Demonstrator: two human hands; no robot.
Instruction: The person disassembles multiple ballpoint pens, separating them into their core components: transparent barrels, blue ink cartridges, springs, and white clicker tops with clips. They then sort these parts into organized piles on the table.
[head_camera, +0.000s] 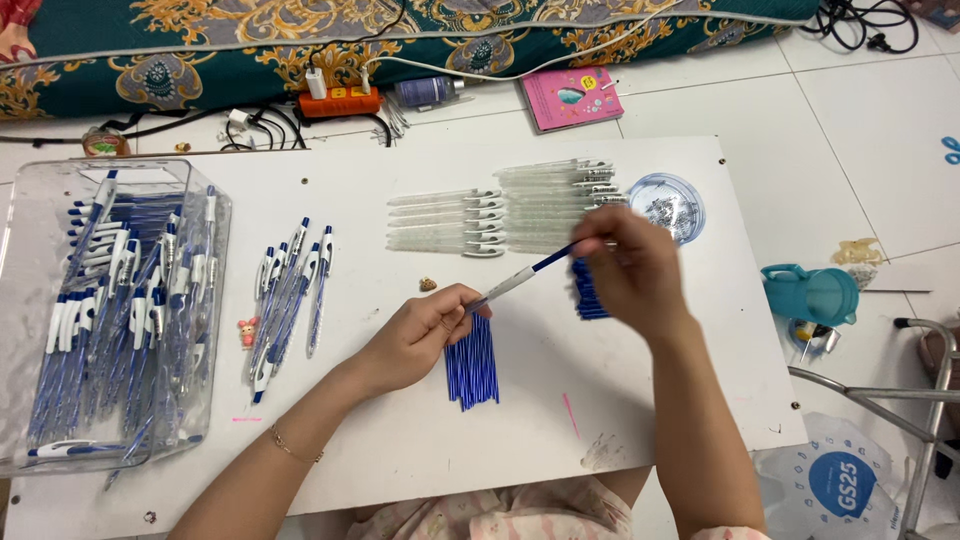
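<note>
My left hand (425, 330) and my right hand (625, 270) hold one pen part (525, 275) between them above a white board (400, 440). The left fingers pinch its clear front end, the right fingers grip its blue rear end. Under my left hand lies a bundle of blue refills (472, 368). A second pile of blue parts (585, 292) lies beneath my right hand. Clear pen barrels (448, 222) lie in rows further back, with a taller row (555, 200) beside them.
A clear box (100, 310) full of finished blue-and-white pens stands at the left, with several loose pens (290, 295) next to it. A round lid of small springs (668, 205) sits at the back right. A teal jug (812, 293) stands on the floor.
</note>
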